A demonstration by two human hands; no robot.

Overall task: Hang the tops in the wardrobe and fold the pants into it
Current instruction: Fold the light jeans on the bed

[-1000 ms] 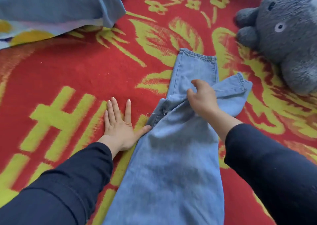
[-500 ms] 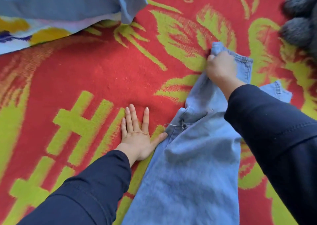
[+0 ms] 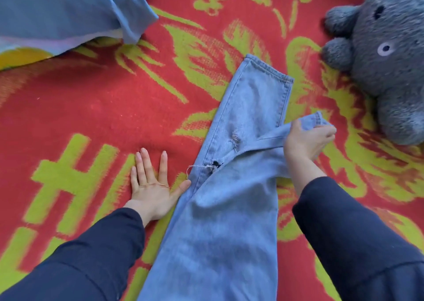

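Note:
Light blue jeans (image 3: 229, 209) lie lengthwise on the red and green blanket (image 3: 91, 117), with a frayed rip near the knee. One leg stretches flat toward the far side, its hem at the top. My right hand (image 3: 307, 140) grips the hem end of the other leg, lifted a little off the blanket at the right. My left hand (image 3: 151, 181) rests flat on the blanket, fingers straight, thumb touching the jeans' left edge.
A grey plush toy (image 3: 387, 57) sits at the upper right, close to the held leg. A blue garment (image 3: 68, 13) lies crumpled at the upper left over a patterned cloth (image 3: 23, 57).
My right hand left the far hem of the straight leg and came back right, now holding the other leg's end. The left hand stayed put.

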